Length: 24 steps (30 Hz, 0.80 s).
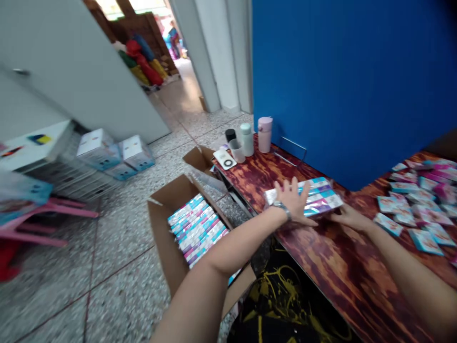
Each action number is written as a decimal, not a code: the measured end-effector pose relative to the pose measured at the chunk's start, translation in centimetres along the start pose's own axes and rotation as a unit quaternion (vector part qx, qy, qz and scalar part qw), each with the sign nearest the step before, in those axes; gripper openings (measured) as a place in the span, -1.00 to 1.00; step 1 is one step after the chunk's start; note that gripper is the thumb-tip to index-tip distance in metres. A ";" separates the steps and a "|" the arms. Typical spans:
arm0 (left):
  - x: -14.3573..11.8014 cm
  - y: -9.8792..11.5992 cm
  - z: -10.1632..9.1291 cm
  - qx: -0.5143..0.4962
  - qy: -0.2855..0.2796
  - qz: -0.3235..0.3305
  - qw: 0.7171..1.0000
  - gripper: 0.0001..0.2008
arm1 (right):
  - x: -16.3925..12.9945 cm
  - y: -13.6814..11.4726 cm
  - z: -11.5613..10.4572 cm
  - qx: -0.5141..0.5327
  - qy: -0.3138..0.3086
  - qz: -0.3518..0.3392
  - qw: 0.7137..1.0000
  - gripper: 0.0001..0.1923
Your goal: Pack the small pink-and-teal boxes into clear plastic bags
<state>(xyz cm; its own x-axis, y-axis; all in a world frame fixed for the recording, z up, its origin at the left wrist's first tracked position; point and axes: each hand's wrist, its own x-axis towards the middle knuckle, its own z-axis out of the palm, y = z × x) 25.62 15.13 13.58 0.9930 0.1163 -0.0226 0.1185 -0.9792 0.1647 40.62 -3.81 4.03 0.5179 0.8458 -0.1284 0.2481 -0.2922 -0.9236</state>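
Note:
A wrapped bundle of teal, purple and white packs (321,196) lies on the dark red wooden table (342,267). My left hand (294,200), with a watch on the wrist, lies flat on the bundle's left part. My right hand (348,216) grips the bundle's near right edge. On the floor to the left stands an open cardboard box (167,228), filled with rows of the same packs (198,227).
Several loose teal and pink packets (417,202) cover the table's right end. A pink bottle (264,134), a white bottle (246,139) and cups stand at the far corner by a blue wall (350,81). White boxes (114,152) and a pink chair (53,214) sit left.

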 end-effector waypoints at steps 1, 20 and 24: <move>1.0 0.2 0.3 -0.004 -0.025 -0.010 1.000 0.26 | -0.1 0.1 0.1 -0.001 -0.007 0.007 1.000 -0.26; -24.9 -27.4 -4.5 0.216 0.051 -0.352 0.909 0.05 | 1.1 1.3 12.7 -0.064 0.075 -0.038 0.994 -0.15; -26.1 -32.9 0.7 0.226 0.011 -0.369 0.901 -0.04 | 0.7 0.6 13.3 -0.150 0.101 -0.054 0.982 -0.23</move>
<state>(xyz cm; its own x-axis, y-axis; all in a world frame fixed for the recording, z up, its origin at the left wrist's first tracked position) -4.24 44.18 8.04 0.6445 0.7623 0.0590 0.7384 -0.6006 -0.3067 30.22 2.61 -1.41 0.6197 0.7820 0.0669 0.5243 -0.3491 -0.7767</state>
